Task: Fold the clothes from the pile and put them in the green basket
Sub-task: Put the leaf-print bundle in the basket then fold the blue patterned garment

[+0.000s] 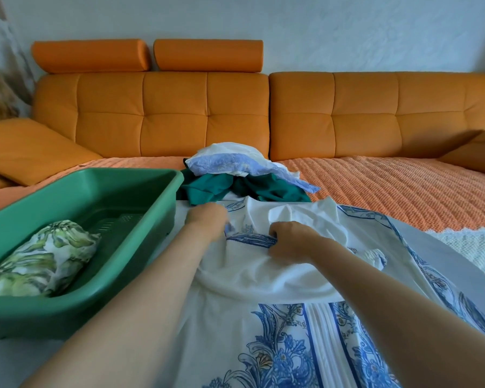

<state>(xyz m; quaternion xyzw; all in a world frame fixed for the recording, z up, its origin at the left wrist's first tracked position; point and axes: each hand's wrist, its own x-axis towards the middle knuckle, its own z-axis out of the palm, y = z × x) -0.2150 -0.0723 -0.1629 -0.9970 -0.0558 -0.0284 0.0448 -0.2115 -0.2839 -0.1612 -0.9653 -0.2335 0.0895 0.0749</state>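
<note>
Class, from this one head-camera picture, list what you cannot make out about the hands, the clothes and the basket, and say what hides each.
Head view only.
Left hand: fingertips blurred and behind its own knuckles; grip unclear.
Pile: number of garments hidden by overlapping layers.
White and blue garment: near end cut off by the bottom edge.
Green basket: left corner cut off by the left edge.

White blue-patterned garment (277, 345) lies spread near pile (235, 175); green basket (67, 317) holds folded leafy cloth (39, 261).
</note>
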